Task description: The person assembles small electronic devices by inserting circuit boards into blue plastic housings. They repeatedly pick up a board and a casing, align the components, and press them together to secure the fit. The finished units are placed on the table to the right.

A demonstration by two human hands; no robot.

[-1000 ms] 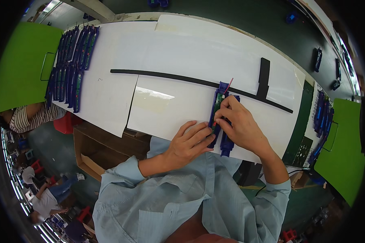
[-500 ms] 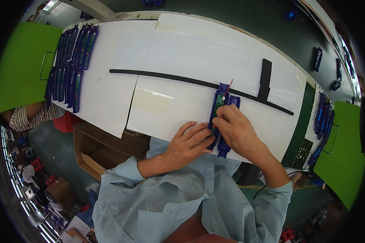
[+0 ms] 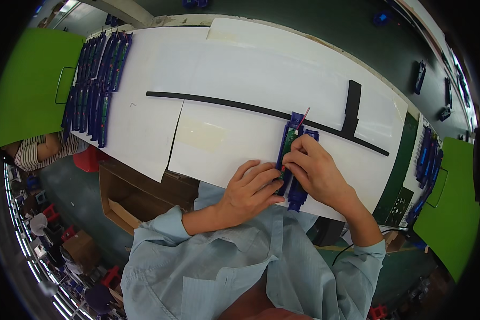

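Note:
A long blue plastic housing (image 3: pixel 290 140) with a green circuit board inside lies on the white table (image 3: pixel 234 80), a red wire sticking out of its far end. A second blue piece (image 3: pixel 297 195) lies right beside it, partly under my right hand. My left hand (image 3: pixel 250 189) presses the housing's near end from the left. My right hand (image 3: pixel 316 172) lies over both pieces, fingertips pinching at the board's near end.
A long black strip (image 3: pixel 224 104) crosses the table beyond the housing, with a short black bar (image 3: pixel 352 106) on the right. Rows of blue housings (image 3: pixel 93 80) lie far left. More blue parts (image 3: pixel 424 170) sit right. Green trays flank both sides. An open cardboard box (image 3: pixel 128 197) stands below the table edge.
My right hand has slid slightly toward me along the blue pieces; my left hand stays at the housing's near end. The housing has barely shifted.

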